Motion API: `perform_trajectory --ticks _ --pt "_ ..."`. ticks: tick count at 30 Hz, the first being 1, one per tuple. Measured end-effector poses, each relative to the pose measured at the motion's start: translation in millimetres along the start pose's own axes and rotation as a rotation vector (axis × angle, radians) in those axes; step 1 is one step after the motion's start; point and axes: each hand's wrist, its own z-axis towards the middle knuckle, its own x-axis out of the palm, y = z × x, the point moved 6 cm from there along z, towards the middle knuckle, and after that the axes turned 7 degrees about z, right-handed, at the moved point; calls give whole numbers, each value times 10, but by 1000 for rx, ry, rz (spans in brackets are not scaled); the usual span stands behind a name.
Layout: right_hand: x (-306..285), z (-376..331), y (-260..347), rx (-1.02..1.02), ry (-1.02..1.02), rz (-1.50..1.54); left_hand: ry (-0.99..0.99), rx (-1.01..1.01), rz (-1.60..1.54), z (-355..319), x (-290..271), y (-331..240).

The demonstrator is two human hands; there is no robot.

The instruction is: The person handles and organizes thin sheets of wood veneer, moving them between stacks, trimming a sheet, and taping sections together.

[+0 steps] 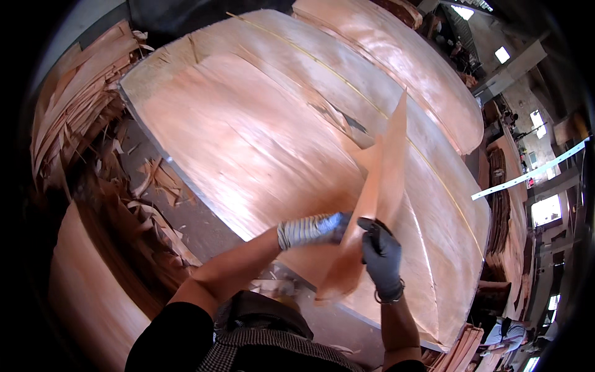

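A long, pointed strip of thin wood veneer (pixel 387 170) stands tilted above the worktable, its lower end smeared by motion. My right hand (pixel 382 257), in a dark grey glove, is closed on the strip's right side. At the opposite side is my left hand (pixel 319 229), in a glove with a striped cuff and bluish palm; it grips the strip, though its fingertips are blurred and partly covered. Below both hands, a large sheet of veneer (pixel 248 136) is spread out, with a ragged split near the strip.
The table's metal-edged border (pixel 186 186) runs along the near left. A yellow line (pixel 328 68) crosses the sheet. Veneer scraps (pixel 164 180) litter the floor beside stacked veneer (pixel 80 93). Another veneer stack (pixel 396 49) lies beyond; a person (pixel 505 335) is at lower right.
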Motion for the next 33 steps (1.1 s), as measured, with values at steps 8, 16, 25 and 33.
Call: perform_trajectory --ticks 8,16,25,33 --pt "1646 209 1066 -89 93 313 -298 -165 -194 -776 -1206 -1874" --pt "2550 496 1120 -242 139 34 -999 281 139 -1761 -3323 -3558" --pt "3888 1795 660 -176 208 18 -1245 513 231 -3699 -5598 -5100" --pt "5481 1970 638 -148 621 -401 -1562 -152 1723 -7622 -6569 -5932"
